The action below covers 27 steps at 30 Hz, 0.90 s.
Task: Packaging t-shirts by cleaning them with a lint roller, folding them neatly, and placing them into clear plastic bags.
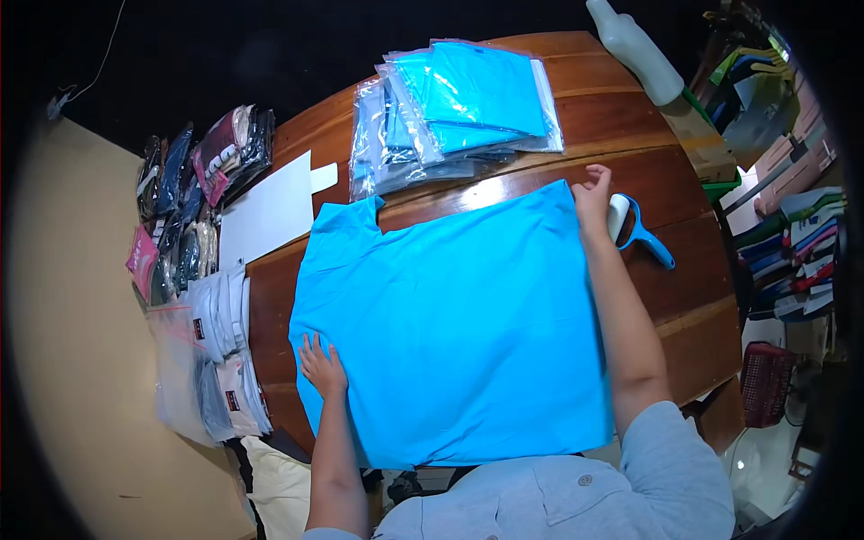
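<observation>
A bright blue shirt (459, 315) lies spread over the wooden table in front of me, its neck opening toward the upper left. My left hand (322, 364) rests flat on the shirt's left edge with the fingers spread. At the far right corner of the shirt is my right hand (593, 200), fingers loosely bent and apart, with no cloth visible between them. Just right of that hand lies a lint roller (645, 241) with a white roll and a blue handle.
Bagged blue garments (486, 99) are stacked at the table's far side. A white board with a tab (270, 211) lies left of the shirt. Packaged clothes (193, 180) line the left edge. A white mannequin piece (634, 49) lies far right; clothes on hangers (796, 252) stand beyond.
</observation>
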Each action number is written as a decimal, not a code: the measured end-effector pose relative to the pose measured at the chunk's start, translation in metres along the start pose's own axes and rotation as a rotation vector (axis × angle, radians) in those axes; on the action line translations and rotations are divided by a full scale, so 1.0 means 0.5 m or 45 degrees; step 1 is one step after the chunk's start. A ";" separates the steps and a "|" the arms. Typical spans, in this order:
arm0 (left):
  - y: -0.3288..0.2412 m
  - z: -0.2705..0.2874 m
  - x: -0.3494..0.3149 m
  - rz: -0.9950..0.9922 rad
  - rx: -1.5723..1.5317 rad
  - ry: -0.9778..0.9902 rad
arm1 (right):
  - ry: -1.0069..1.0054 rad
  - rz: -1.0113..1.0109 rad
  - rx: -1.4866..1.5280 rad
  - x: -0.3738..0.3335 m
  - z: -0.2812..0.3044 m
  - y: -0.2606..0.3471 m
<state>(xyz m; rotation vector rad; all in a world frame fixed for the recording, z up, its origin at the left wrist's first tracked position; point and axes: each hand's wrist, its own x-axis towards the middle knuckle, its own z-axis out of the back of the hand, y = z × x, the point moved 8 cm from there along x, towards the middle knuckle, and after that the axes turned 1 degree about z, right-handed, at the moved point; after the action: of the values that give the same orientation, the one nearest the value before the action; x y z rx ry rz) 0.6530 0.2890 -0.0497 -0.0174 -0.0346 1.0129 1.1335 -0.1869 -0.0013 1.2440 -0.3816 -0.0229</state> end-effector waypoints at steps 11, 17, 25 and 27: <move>0.002 -0.004 0.008 -0.010 0.013 0.017 | 0.631 0.655 -1.055 -0.258 -0.096 0.039; 0.004 -0.005 0.038 -0.076 -0.048 0.113 | 0.688 0.716 -1.114 -0.223 -0.118 0.044; 0.127 0.079 -0.129 -0.090 -0.435 -0.212 | -0.026 0.894 -0.883 -0.177 0.255 0.112; 0.205 0.075 -0.232 0.165 -0.326 -0.191 | -0.058 0.748 -0.995 -0.154 0.334 0.062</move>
<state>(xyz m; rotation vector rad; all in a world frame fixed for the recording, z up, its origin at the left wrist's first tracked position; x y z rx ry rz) 0.5031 0.2448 -0.0176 -0.1795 -0.3032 1.1324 1.0065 -0.3128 0.0508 0.3332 -0.6859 0.2789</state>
